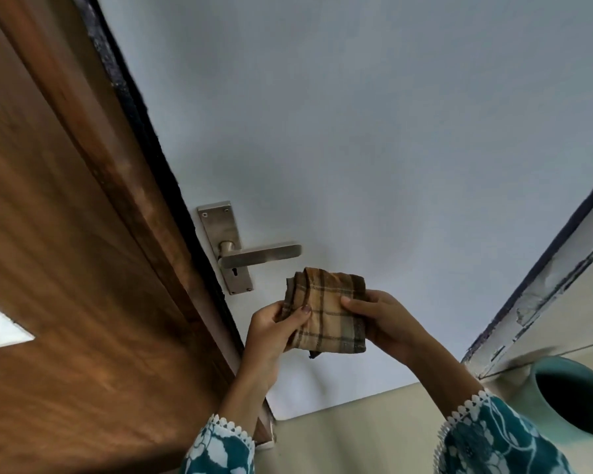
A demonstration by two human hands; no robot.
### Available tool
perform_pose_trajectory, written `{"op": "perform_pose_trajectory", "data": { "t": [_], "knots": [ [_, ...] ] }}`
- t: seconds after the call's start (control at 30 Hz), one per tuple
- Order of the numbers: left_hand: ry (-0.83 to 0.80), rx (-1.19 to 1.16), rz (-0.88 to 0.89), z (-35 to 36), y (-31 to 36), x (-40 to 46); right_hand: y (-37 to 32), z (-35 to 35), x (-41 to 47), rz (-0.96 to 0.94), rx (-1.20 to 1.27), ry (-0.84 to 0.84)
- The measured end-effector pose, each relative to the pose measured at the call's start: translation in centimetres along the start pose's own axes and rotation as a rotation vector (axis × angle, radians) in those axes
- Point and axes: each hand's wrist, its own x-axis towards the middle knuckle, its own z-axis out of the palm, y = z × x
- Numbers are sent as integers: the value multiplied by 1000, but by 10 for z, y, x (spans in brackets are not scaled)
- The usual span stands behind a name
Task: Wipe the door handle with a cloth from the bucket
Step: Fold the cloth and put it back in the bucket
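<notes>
Tan plaid cloth (326, 313) folded, pinched by both hands below steel handle (261, 255).

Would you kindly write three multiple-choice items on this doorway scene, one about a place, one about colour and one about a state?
1. Where is the folded plaid cloth relative to the brushed metal lever door handle?
A. Below its free end
B. Draped over it
C. Above its plate

2. What colour is the round bucket at lower right?
A. Red
B. Teal
C. Black

3. How is the cloth held?
A. By the left hand only
B. By the right hand only
C. By both hands

Answers: 1 A, a gap separates cloth and lever; 2 B, its rim is teal; 3 C, fingers of each hand pinch one side.
</notes>
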Motion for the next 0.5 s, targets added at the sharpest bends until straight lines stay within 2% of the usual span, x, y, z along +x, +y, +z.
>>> {"op": "perform_pose_trajectory", "data": {
  "t": [0.17,0.5],
  "knots": [
    [-113,69,-45,67,-7,21,-9,-73,-13,9,21,139],
    [-274,151,-138,313,-55,81,-29,-338,-95,50,225,582]
  ]
}}
